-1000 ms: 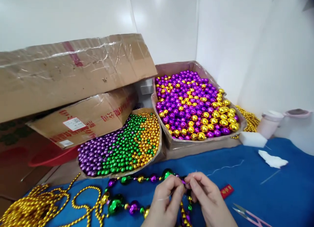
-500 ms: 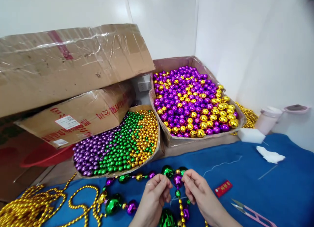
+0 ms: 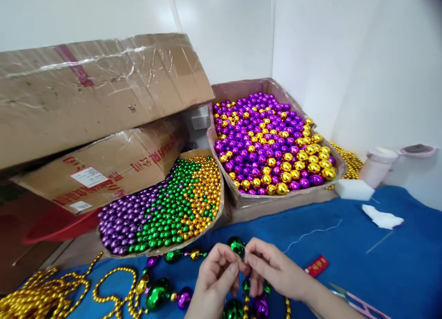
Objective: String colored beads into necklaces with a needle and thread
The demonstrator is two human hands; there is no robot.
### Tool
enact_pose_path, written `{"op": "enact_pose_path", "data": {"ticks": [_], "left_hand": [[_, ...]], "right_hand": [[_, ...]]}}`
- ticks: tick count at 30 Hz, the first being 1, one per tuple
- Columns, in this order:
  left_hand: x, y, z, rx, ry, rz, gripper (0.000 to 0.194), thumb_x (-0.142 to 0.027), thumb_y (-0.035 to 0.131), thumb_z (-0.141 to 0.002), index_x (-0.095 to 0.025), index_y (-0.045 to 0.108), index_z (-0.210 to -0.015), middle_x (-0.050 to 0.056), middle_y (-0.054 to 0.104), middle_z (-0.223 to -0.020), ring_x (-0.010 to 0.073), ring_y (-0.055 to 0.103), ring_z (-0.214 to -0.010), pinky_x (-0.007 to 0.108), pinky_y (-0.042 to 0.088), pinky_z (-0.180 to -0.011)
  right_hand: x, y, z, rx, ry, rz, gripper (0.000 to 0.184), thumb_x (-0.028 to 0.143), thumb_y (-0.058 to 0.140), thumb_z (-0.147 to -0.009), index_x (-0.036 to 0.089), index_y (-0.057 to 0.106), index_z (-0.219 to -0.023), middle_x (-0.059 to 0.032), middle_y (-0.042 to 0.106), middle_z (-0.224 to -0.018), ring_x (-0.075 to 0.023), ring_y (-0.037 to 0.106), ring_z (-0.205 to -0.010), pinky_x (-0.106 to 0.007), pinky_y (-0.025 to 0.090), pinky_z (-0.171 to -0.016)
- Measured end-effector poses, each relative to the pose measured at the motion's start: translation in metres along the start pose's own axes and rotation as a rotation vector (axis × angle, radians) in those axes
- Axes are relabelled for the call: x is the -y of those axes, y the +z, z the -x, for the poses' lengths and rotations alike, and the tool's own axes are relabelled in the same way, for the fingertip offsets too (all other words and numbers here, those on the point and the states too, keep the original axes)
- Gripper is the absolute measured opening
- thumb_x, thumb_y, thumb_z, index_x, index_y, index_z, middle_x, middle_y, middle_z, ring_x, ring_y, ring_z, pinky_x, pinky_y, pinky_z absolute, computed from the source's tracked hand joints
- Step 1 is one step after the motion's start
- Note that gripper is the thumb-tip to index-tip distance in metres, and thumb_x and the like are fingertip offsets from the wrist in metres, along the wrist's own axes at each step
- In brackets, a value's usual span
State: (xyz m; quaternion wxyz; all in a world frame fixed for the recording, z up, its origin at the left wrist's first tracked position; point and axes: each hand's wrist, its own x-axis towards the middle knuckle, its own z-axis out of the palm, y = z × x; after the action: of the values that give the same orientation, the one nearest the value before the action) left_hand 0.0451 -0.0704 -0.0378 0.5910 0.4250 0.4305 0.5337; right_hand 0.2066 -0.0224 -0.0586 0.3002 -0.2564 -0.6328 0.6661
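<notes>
My left hand (image 3: 216, 277) and my right hand (image 3: 274, 268) meet fingertip to fingertip low in the middle, both pinched on a bead necklace (image 3: 165, 293) of large green, purple and gold beads. A big green bead (image 3: 236, 245) sits just above the pinch. The strand runs left over the blue cloth (image 3: 380, 263) and hangs down between my hands. A thin white thread (image 3: 312, 234) trails off to the right of my right hand.
Behind stand a box of small purple, green and gold beads (image 3: 165, 208) and a box of larger purple and gold beads (image 3: 269, 144). Gold bead chains (image 3: 41, 293) lie at the left. A red tag (image 3: 317, 265), scissors (image 3: 359, 303), a white block (image 3: 352, 189) and a pink cup (image 3: 378, 165) lie right.
My hands have closed in on each other again, hiding the purple bead that showed between them. The view has shifted slightly right and down.
</notes>
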Motion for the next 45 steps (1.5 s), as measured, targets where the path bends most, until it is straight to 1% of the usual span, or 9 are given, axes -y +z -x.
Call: {"op": "enact_pose_path", "data": {"ticks": [6,10,18,24,29,32,35,39,45], "left_hand": [[-0.010,0.002,0.006,0.064,0.120,-0.153,0.018,-0.028,0.060,-0.085,-0.017,0.060,-0.071,0.003,0.058,-0.080,0.0109,0.050,-0.060,0.023,0.040,-0.056],[-0.015,0.003,0.008,0.092,0.303,-0.439,0.022,-0.027,0.051,-0.089,-0.019,0.064,-0.072,0.005,0.057,-0.079,0.0166,0.053,-0.069,0.026,0.040,-0.063],[0.003,0.020,0.009,-0.148,0.535,-0.582,0.017,-0.024,0.068,-0.074,-0.022,0.076,-0.089,0.013,0.062,-0.083,0.0264,0.054,-0.076,0.033,0.041,-0.073],[-0.010,0.008,0.009,-0.093,0.284,-0.481,0.017,-0.026,0.066,-0.078,-0.023,0.074,-0.064,0.011,0.065,-0.079,0.0252,0.055,-0.076,0.034,0.041,-0.074],[-0.015,-0.012,0.009,-0.134,0.069,0.245,0.025,-0.032,0.064,-0.079,-0.018,0.065,-0.059,0.011,0.066,-0.117,0.0336,0.044,-0.123,0.048,0.033,-0.103],[-0.008,-0.007,0.005,-0.110,0.020,0.598,0.021,-0.028,0.064,-0.080,-0.019,0.061,-0.062,0.006,0.070,-0.079,0.0259,0.061,-0.098,0.050,0.037,-0.101],[0.000,0.000,0.002,-0.142,0.007,0.691,0.026,-0.028,0.061,-0.084,-0.018,0.055,-0.062,-0.005,0.048,-0.052,0.0110,0.049,-0.053,0.035,0.050,-0.074],[0.015,-0.009,0.004,-0.222,-0.090,0.524,0.034,-0.033,0.064,-0.083,-0.016,0.050,-0.057,-0.007,0.034,-0.049,0.0080,0.031,-0.044,0.024,0.038,-0.048],[0.019,-0.018,0.008,-0.219,-0.155,0.270,0.041,-0.055,0.063,-0.077,-0.014,0.064,-0.075,-0.006,0.037,-0.054,0.0092,0.035,-0.049,0.026,0.039,-0.052]], "right_hand": [[0.014,-0.006,0.004,-0.181,-0.070,0.345,0.022,0.038,0.042,-0.095,0.020,0.054,-0.091,0.0016,0.058,-0.073,-0.0127,0.057,-0.070,-0.024,0.043,-0.064],[0.027,-0.012,0.012,-0.126,-0.141,0.631,0.020,0.028,0.044,-0.094,0.022,0.061,-0.085,-0.0006,0.057,-0.080,-0.0152,0.051,-0.077,-0.028,0.033,-0.069],[0.040,-0.013,0.015,-0.005,-0.143,0.706,0.024,0.026,0.042,-0.095,0.022,0.058,-0.077,0.0038,0.059,-0.073,-0.0108,0.055,-0.069,-0.021,0.036,-0.062],[0.044,-0.023,0.022,-0.069,-0.157,0.641,0.024,0.032,0.046,-0.094,0.023,0.062,-0.078,0.0020,0.056,-0.074,-0.0128,0.052,-0.070,-0.025,0.034,-0.063],[0.020,-0.041,0.034,-0.321,-0.047,-0.009,0.023,0.038,0.048,-0.093,0.022,0.057,-0.079,-0.0010,0.058,-0.084,-0.0157,0.053,-0.080,-0.028,0.038,-0.068],[0.002,-0.029,0.031,-0.394,-0.048,-0.542,0.024,0.044,0.037,-0.095,0.025,0.047,-0.085,-0.0027,0.058,-0.102,-0.0180,0.057,-0.097,-0.031,0.045,-0.074],[-0.009,-0.012,0.025,-0.408,-0.059,-0.977,0.026,0.043,0.052,-0.089,0.024,0.041,-0.075,0.0071,0.045,-0.066,-0.0090,0.052,-0.064,-0.022,0.041,-0.059],[-0.024,-0.005,0.028,-0.384,-0.022,-0.891,0.030,0.034,0.052,-0.091,0.022,0.037,-0.068,0.0098,0.026,-0.057,-0.0059,0.034,-0.047,-0.018,0.027,-0.045],[-0.017,-0.032,0.046,-0.340,0.045,-0.305,0.022,0.036,0.047,-0.094,0.021,0.059,-0.085,-0.0024,0.061,-0.087,-0.0175,0.056,-0.088,-0.033,0.044,-0.079]]}}
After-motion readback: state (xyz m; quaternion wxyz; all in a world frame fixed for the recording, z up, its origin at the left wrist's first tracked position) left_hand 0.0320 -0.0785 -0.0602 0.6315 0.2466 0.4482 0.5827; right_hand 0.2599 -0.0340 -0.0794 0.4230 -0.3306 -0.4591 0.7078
